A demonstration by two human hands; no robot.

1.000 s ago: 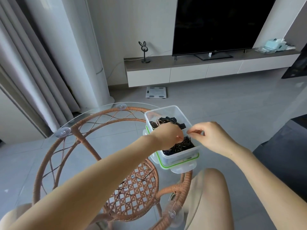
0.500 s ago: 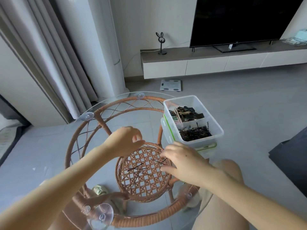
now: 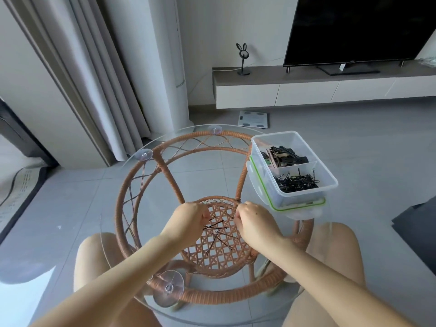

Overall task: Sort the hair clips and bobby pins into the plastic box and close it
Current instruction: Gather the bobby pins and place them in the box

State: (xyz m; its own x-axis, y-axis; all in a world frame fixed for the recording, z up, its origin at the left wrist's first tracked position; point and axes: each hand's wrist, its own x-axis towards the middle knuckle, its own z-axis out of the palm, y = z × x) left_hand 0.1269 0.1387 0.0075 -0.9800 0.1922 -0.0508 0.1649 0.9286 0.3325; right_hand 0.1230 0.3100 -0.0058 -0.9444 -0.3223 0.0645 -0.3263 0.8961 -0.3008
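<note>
Now off the clear plastic box (image 3: 292, 166) at the table's right edge; both hands, left (image 3: 188, 220) and right (image 3: 254, 223), pinching thin black bobby pins (image 3: 218, 232) mid-glass — more sorting remains.

left hand (image 3: 188, 220): fingers curled, knuckles up | right hand (image 3: 256, 224): fingers curled

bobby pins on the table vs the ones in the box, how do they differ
The bobby pins on the table are few and scattered flat on the glass between the left hand and right hand. The bobby pins in the box are many, heaped in the near compartment of the plastic box, untouched. Both are thin, black pins.
</note>
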